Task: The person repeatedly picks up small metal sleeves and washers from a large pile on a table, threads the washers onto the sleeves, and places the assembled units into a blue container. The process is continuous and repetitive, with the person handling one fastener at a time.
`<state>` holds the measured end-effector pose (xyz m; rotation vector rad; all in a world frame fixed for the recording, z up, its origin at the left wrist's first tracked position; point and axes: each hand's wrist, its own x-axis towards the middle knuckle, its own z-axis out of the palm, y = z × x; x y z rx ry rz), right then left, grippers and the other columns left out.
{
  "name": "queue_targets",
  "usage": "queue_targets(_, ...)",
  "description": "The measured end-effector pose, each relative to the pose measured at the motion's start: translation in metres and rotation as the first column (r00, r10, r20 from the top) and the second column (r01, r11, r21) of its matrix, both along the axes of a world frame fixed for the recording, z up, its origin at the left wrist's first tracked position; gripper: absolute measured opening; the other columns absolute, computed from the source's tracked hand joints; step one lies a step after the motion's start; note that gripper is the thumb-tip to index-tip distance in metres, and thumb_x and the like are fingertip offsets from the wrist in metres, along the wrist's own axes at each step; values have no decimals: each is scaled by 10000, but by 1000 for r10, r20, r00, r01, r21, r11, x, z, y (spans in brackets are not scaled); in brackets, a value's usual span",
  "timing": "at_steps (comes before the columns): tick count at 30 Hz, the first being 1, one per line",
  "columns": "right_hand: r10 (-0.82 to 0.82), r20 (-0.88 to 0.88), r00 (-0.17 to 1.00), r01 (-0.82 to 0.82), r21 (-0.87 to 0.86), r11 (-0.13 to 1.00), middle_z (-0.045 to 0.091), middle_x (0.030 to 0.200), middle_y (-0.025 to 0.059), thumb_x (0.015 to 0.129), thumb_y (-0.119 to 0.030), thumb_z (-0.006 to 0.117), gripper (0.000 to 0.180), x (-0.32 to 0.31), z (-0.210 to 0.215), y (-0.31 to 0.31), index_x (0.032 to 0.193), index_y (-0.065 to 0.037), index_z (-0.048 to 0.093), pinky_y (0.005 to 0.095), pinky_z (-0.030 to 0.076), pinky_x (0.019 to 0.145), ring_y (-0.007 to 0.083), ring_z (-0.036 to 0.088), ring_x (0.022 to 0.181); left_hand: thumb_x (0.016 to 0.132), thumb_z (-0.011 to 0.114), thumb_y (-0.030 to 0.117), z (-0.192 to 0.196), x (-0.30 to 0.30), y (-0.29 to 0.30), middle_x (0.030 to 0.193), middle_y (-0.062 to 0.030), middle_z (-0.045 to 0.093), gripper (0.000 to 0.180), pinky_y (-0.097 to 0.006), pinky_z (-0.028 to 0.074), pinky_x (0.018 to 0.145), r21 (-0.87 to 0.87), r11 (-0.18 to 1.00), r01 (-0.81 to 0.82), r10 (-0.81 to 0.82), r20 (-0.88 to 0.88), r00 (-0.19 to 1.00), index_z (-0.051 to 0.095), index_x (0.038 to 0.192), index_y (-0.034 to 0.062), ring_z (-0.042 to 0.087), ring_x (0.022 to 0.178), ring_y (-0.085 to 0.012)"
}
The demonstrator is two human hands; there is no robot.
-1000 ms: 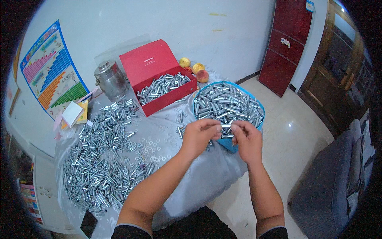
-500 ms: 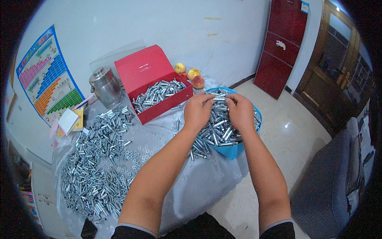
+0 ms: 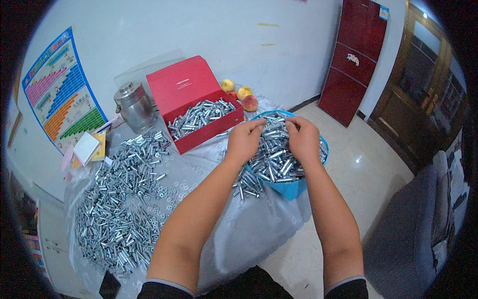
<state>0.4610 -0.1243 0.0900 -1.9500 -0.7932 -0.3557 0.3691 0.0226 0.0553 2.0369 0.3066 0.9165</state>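
A blue basin (image 3: 290,189), heaped with silver expansion bolts (image 3: 276,152), stands at the right side of the table. Over its left rim is my left hand (image 3: 244,142), thumb and fingers drawn together in a pinch. My right hand (image 3: 304,140) is above the basin's right side, its fingers curled in toward the thumb. Whatever either hand pinches is too small or hidden to make out. Just left of the basin, a small heap of bolts (image 3: 247,185) lies on the cloth, partly behind my left forearm.
An open red box (image 3: 211,130) of bolts sits behind my left hand, near several peaches (image 3: 250,103). Loose bolts (image 3: 119,214) and washers (image 3: 172,192) spread across the table's left, below a metal canister (image 3: 133,107). A dark flat object (image 3: 109,285) lies at the near edge.
My hands have drawn slightly apart above the basin. The bolt that spanned the gap between my fingertips is no longer seen there. The view has shifted slightly.
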Motion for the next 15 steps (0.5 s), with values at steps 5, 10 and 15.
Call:
queue_targets(5,58,46,997,-61,54,997,689,896,180,860,-148,624,192,-25,1,5,957,2,694,357,508,755,284,669,810,890,568,149,-3,-46,7,994,-164,703,259,-319,492,830,-101,994,-47,52,42,998,684,1066,-2,673,926,-241)
queue_targets(10,225,-83,971,-213,134,968,679,921,178,862,-138,616,181,-79,-8,21,945,5,688,368,507,779,307,662,838,900,568,124,-12,-121,11,1005,-126,712,252,-292,483,852,-236,967,-98,101,2,995,678,1074,-21,658,941,-183)
queue_targets(15,360,-169,918,-345,113,932,672,888,173,867,-142,613,185,-125,-40,47,954,4,688,339,501,726,270,651,775,904,596,121,-23,-209,2,1015,-113,709,261,-290,480,874,-405,889,-212,209,-53,976,661,1093,-45,642,964,-162)
